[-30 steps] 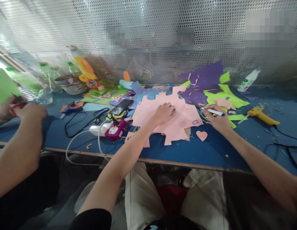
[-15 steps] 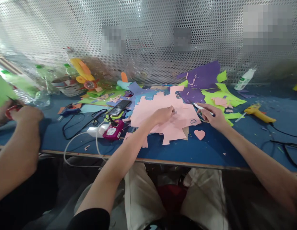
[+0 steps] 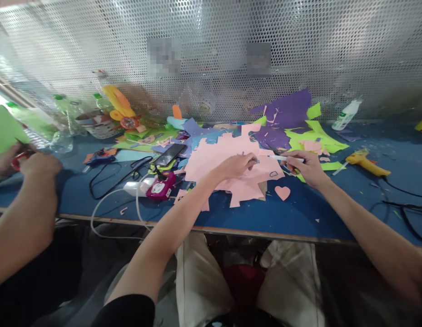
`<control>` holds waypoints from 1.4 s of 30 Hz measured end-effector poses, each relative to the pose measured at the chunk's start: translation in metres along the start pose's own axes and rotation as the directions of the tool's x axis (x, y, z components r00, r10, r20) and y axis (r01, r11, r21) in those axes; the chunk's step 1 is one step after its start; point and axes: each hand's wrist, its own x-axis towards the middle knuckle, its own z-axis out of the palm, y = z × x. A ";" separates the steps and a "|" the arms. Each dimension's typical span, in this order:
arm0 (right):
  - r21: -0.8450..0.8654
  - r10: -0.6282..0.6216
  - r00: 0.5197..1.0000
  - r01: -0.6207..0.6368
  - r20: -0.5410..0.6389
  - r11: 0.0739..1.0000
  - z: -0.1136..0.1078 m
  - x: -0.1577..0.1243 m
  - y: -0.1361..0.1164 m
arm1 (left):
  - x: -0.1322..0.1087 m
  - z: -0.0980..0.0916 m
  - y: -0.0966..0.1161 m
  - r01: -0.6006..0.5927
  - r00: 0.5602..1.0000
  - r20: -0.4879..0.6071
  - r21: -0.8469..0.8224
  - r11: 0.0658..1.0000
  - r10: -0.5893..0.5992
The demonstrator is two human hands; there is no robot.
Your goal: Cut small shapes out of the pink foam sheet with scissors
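Note:
A large pink paper sheet with ragged cut edges lies on the blue table. My left hand rests over its middle, fingers closed near a small grey piece too small to name. At the sheet's right side, my right hand holds a white pen, its tip pointing left over the paper. Below that hand, a small dark outline is drawn on the sheet. A pink paper heart lies just off its lower right edge.
Around the sheet are purple paper, green scraps, a phone, a magenta power adapter with cables, a yellow glue gun and a white bottle. At left, another person's hands hold red scissors and green paper.
My left hand has shifted slightly right across the sheet. My right hand has turned the pen from slanting down to the right to nearly level, tip toward the left hand.

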 end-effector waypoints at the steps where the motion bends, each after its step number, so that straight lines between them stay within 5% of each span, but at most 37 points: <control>1: -0.012 0.006 1.000 -0.006 0.015 1.000 0.000 -0.001 0.000 | 0.000 0.000 0.000 -0.002 1.000 0.002 0.005 1.000 0.002; 18: -0.334 -0.017 0.990 0.064 0.142 0.940 0.007 -0.005 -0.009 | 0.002 0.005 0.010 -0.033 0.999 -0.002 -0.058 0.998 0.033; 26: -0.324 0.017 0.986 0.039 0.168 0.945 0.010 -0.005 -0.007 | 0.005 0.012 0.013 -0.023 1.000 -0.014 -0.132 0.991 0.022; 36: -0.318 0.010 0.988 0.039 0.152 0.947 0.013 -0.007 -0.010 | 0.008 0.018 0.005 -0.072 0.994 -0.083 0.075 0.995 0.078; 39: -0.423 -0.058 0.988 0.113 0.141 0.899 0.017 -0.009 -0.017 | 0.009 0.022 0.005 -0.142 0.986 -0.074 0.096 0.985 0.149; 42: -0.627 -0.155 0.976 0.216 0.151 0.748 0.022 -0.008 -0.026 | 0.010 0.024 0.008 -0.158 0.987 -0.006 0.023 0.987 0.158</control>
